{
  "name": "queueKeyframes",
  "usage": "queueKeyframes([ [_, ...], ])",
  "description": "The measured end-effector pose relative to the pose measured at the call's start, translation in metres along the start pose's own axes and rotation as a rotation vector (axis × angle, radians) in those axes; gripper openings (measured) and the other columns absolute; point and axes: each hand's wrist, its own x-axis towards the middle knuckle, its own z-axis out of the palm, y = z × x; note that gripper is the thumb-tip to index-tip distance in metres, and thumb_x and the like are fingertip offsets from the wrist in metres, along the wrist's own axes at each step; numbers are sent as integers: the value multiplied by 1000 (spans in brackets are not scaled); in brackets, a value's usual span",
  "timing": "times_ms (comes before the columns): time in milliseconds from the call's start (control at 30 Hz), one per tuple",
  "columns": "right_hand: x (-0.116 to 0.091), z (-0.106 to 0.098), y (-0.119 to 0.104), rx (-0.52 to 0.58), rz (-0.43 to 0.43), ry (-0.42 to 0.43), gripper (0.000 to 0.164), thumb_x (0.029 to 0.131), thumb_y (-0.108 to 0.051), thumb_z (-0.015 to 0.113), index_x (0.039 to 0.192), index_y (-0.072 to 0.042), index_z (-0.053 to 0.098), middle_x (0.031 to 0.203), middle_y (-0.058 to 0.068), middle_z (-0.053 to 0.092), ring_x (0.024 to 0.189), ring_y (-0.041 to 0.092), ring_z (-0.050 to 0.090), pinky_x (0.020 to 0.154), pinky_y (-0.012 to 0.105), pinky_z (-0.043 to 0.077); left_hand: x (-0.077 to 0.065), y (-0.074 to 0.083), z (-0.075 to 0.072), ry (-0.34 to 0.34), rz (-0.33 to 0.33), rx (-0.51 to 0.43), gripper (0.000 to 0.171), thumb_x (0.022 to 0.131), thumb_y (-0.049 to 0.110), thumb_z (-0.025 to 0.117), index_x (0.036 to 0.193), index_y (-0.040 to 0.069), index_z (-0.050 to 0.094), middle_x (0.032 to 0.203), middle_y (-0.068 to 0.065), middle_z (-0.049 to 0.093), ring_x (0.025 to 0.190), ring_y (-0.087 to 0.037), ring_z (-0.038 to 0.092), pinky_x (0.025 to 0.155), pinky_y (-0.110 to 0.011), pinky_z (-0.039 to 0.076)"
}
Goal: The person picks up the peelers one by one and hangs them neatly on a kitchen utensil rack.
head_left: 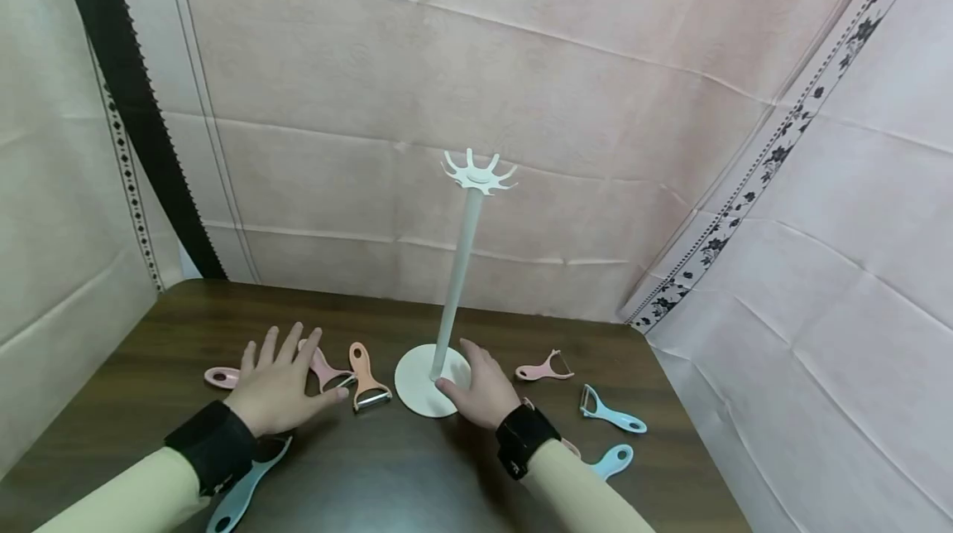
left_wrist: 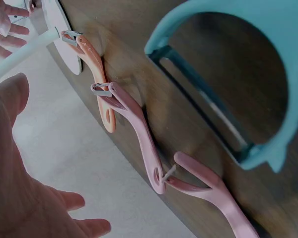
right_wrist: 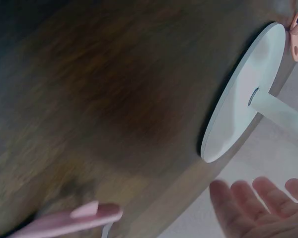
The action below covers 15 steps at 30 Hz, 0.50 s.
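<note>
A white stand (head_left: pixel 459 268) with a round base (head_left: pixel 415 384) and a crown of curved hooks (head_left: pixel 478 175) rises from the table. My right hand (head_left: pixel 486 391) hovers beside the base with fingers extended, holding nothing. Fingers spread, my left hand (head_left: pixel 274 392) is over the peelers on the left and grips none of them. Around it lie a pink peeler (head_left: pixel 221 377), a second pink peeler (left_wrist: pixel 139 129), an orange peeler (head_left: pixel 361 363) and a blue peeler (head_left: pixel 246 492). The left hand and wrist partly cover the blue one and both pink ones.
To the right lie a pink peeler (head_left: pixel 536 372), a blue peeler (head_left: pixel 621 419) and another blue peeler (head_left: pixel 614 460) partly behind the right forearm. One more pink peeler (right_wrist: pixel 69 221) is mostly hidden by the right wrist in the head view. Pale cloth (head_left: pixel 335 144) hangs behind the table.
</note>
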Motion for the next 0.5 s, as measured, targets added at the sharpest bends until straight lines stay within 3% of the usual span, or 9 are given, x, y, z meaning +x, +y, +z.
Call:
queueKeyframes([
  [200,10,5,6,159,38,-23,64,90,-40,68,140,-7,45,132,15,55,114,30,57,90,47,48,16,11,7,34,18,37,114,74,85,47,141,-7,38,133,-35,44,122,-57,35,93,-73,22],
  [300,12,7,5,214,66,-26,55,90,-35,68,135,-9,50,124,13,59,107,30,59,83,45,50,23,14,9,53,9,39,102,75,80,54,123,-10,53,114,-31,55,105,-51,49,83,-67,33],
  [400,15,12,0,227,65,-33,48,91,-33,67,131,-11,53,118,10,60,102,27,60,79,41,50,27,12,10,23,-32,20,86,74,81,54,95,-2,65,97,-21,62,89,-41,56,77,-60,34],
  [500,19,16,-7,233,42,-39,43,92,-32,67,128,-11,55,114,8,62,98,24,61,77,37,50,30,8,10,-40,-70,10,75,76,81,52,77,7,67,88,-13,63,79,-34,59,75,-58,33],
])
